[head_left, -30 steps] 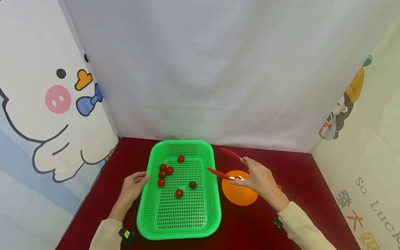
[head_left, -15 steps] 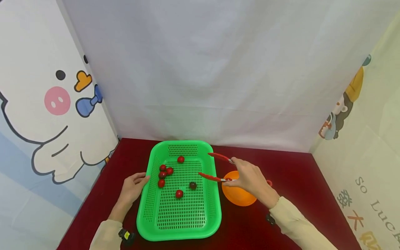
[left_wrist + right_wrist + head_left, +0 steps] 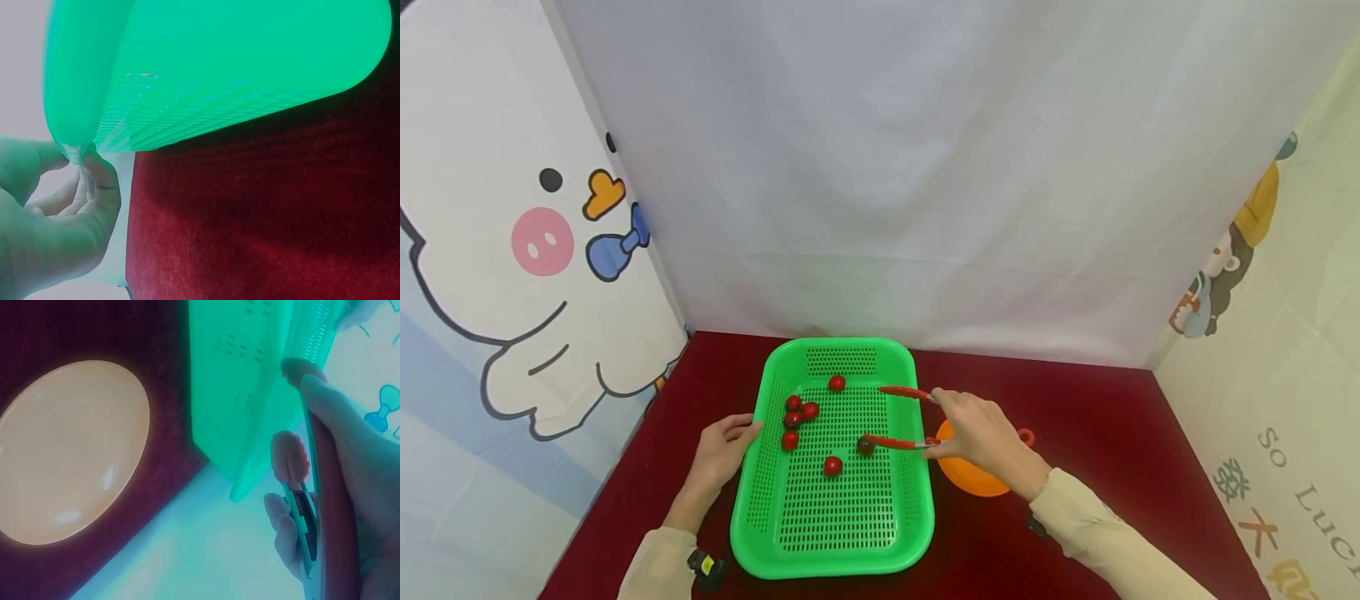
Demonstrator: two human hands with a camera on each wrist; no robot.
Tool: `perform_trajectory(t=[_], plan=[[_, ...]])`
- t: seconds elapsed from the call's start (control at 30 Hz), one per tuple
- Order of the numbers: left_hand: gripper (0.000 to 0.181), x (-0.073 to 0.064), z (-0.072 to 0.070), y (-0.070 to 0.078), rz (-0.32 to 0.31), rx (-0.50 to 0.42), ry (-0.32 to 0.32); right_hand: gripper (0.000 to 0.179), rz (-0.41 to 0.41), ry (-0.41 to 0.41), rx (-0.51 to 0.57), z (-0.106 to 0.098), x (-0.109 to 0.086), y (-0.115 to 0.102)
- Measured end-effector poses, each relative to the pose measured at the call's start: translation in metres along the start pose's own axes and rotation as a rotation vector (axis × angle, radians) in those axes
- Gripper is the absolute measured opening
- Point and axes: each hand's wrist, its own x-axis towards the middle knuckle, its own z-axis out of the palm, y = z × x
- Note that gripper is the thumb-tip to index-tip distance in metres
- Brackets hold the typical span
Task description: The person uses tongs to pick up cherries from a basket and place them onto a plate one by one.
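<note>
My left hand (image 3: 718, 450) pinches the left rim of a green perforated basket (image 3: 831, 567) between thumb and fingers, as the left wrist view also shows. With my right hand (image 3: 985, 433) I hold red-tipped tongs (image 3: 898, 443), their two arms spread apart over the basket's right side. In the head view the nearer tip overlaps a dark round fruit (image 3: 865, 448); whether they touch I cannot tell. Several small red fruits, like cherry tomatoes, lie in the basket, one red fruit (image 3: 832, 466) near the middle and a cluster toward the left.
An orange plate (image 3: 973, 483) sits right of the basket, partly hidden under my right hand. Both stand on a dark red cloth (image 3: 1097, 433). A pale curtain (image 3: 880, 208) rises behind, with printed cloth walls at both sides.
My right hand has moved left with the tongs, from over the plate to over the basket's right part. The left hand stays at the rim, and the fruits have not moved.
</note>
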Motion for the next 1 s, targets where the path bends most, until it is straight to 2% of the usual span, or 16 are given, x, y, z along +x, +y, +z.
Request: perform_trajectory(t=[0.23,0.63,0.77,1.0], plan=[[0.049,-0.003,0.0,0.001,0.008,0.007,-0.009,0.081,-0.087,0.016,-0.037,0.008,0.002,-0.004],[0.049,-0.002,0.0,0.0,0.008,0.012,-0.002,0.068,-0.186,0.006,-0.071,0.019,0.009,-0.012],[0.048,-0.003,0.0,0.0,0.006,0.011,-0.003,0.066,-0.196,-0.016,-0.087,0.021,0.011,-0.015],[0.048,-0.002,0.0,0.001,-0.003,0.011,-0.005,0.067,-0.168,-0.075,-0.124,0.022,0.016,-0.022]])
